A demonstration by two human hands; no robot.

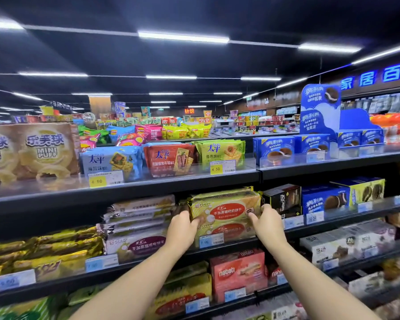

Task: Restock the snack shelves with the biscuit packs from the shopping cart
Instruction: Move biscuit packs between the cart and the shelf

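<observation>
Both hands are gripping 1 yellow biscuit pack (226, 207) by its ends on the shelf (60, 284). The left hand (183, 225) is laying its thumb on the front while its fingers are curling round the left end, tips hidden. The right hand (267, 219) is doing the same on the right end. The pack is sitting between the 2 thumbs, on an identical pack (224, 232) just below them. A black box (281, 199) is standing just right of the right fingers.

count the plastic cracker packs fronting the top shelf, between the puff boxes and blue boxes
3, side by side: light blue plastic cracker pack left, red plastic cracker pack middle, green plastic cracker pack right. Others may hide behind them.
</observation>
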